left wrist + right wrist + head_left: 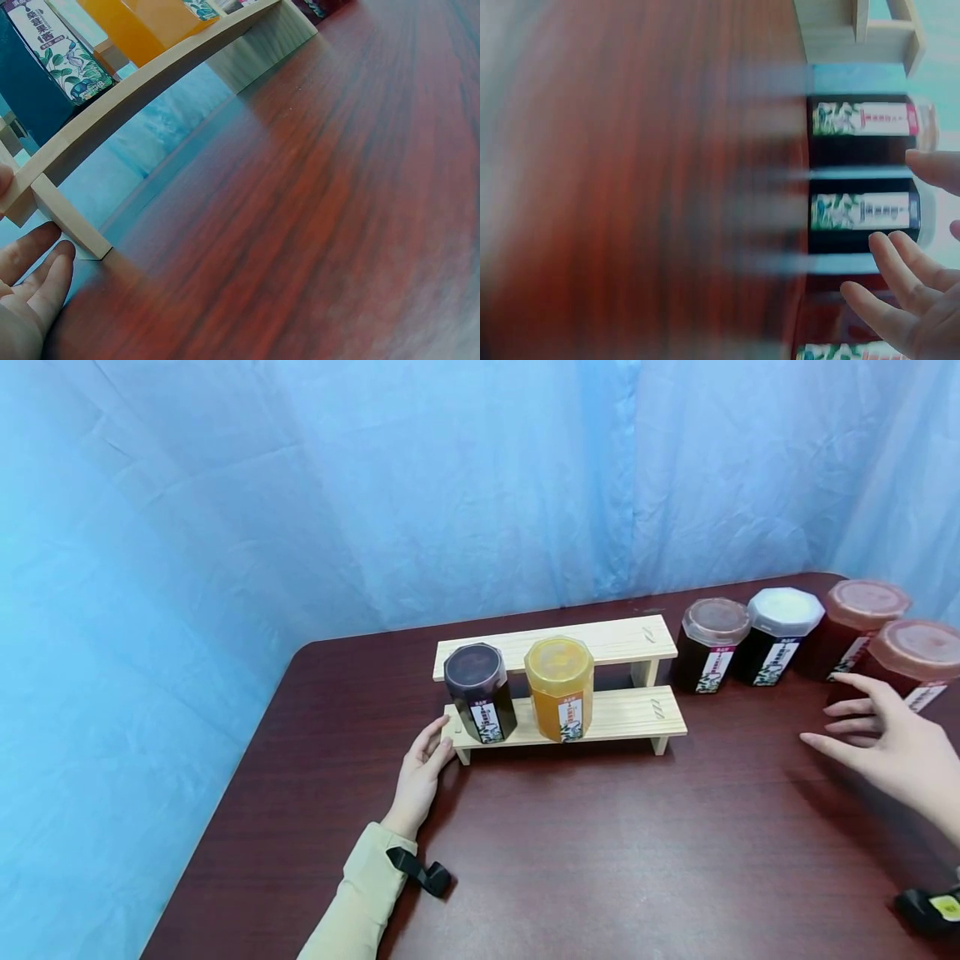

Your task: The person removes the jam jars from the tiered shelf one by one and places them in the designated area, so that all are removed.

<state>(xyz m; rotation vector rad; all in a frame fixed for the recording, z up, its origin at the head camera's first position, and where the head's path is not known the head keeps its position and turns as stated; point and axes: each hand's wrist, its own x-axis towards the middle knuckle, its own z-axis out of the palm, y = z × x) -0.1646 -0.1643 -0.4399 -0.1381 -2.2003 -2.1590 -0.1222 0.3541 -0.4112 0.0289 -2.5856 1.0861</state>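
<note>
A two-tier pale wooden rack [630, 714] stands on the dark table. My left hand [420, 777] holds the left end of its lower tier; in the left wrist view, fingers [45, 281] lie beside the rack's leg [71, 217]. On that tier sit a dark purple jar [480, 697] and, to its right, an orange-yellow jar [561, 693]. My right hand [892, 743] hovers at the right, fingers spread and bent, holding nothing. Behind it are two red jars with pinkish lids, one front [911, 652], one back [862, 618]; the hand partly covers the front one.
Right of the rack stand a dark jar with a clear brownish lid [711, 647] and a dark jar with a white lid [780, 631], close together. A blue curtain [480, 485] hangs behind and left of the table [600, 860].
</note>
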